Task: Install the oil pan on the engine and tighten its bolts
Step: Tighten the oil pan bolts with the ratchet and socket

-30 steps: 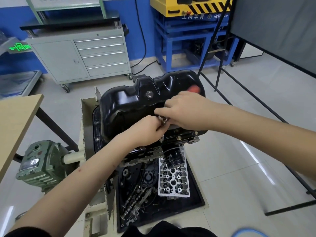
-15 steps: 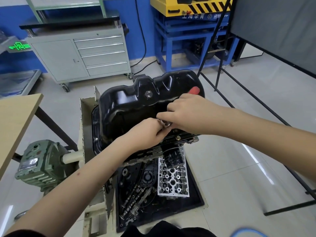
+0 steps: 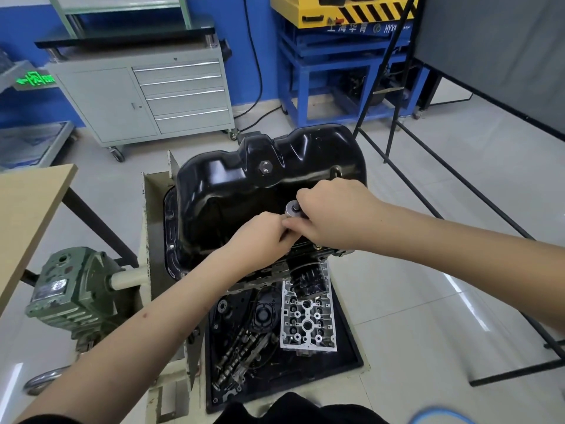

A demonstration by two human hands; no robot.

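The glossy black oil pan [image 3: 244,185] sits upside-up on the engine [image 3: 275,267], which is held in a beige stand [image 3: 156,215]. My right hand [image 3: 333,209] grips a ratchet wrench whose round silver head [image 3: 293,208] shows at the pan's near flange. My left hand [image 3: 260,234] is curled just below that head and pinches the tool's shaft or socket, which my fingers hide. A flange bolt [image 3: 318,246] shows under my right wrist, and another bolt [image 3: 171,246] sits at the left flange.
A black tray [image 3: 345,341] under the engine holds a silver cylinder head [image 3: 307,319] and camshaft parts [image 3: 238,356]. A green gearbox [image 3: 67,289] sticks out left. A wooden table [image 3: 27,215] stands at the left. A grey cabinet [image 3: 146,96] and a black frame [image 3: 458,209] stand behind.
My right hand has swung back toward me and the wrench's red handle is hidden now. The silver ratchet head has come into sight between my hands. My left hand stays at the socket.
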